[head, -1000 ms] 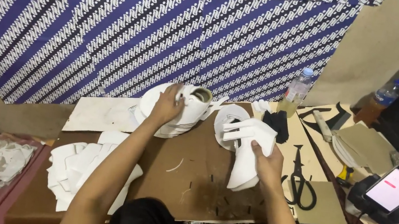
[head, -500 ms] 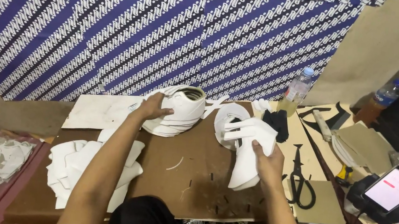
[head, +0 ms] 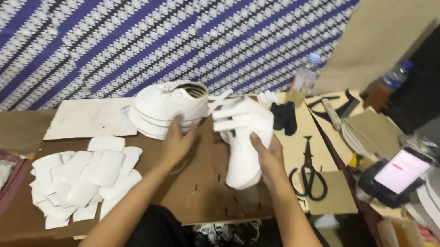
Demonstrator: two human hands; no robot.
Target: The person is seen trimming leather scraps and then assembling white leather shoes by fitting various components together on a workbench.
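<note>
- Right hand (head: 266,155) is wrapped around a white shoe upper (head: 245,139), holding it upright over the brown desk (head: 203,193), thumb across its side.
- Left hand (head: 178,139) lies flat, fingers spread a little, against the near edge of a stack of white shoe uppers (head: 167,107) at the back of the desk; it presses rather than grips.
- Risk, as I judge it: the stack sits layered and loose, so a sideways push from the left hand could slide the top piece off or topple it toward the patterned blue cloth (head: 131,17).
- Risk: the held upper is soft, so a tight squeeze could crease it.
- Black scissors (head: 308,171) lie just beside the right forearm; a careless sweep could knock them off.
- White cut pieces (head: 87,176) are heaped at the left of the desk, near the left forearm.
- A clear bottle with a pale cap (head: 306,72) stands at the back; another with a blue cap (head: 394,75) stands further right.
- A phone (head: 402,171) with a bright pinkish-white screen leans on a dark stand at the right.
</note>
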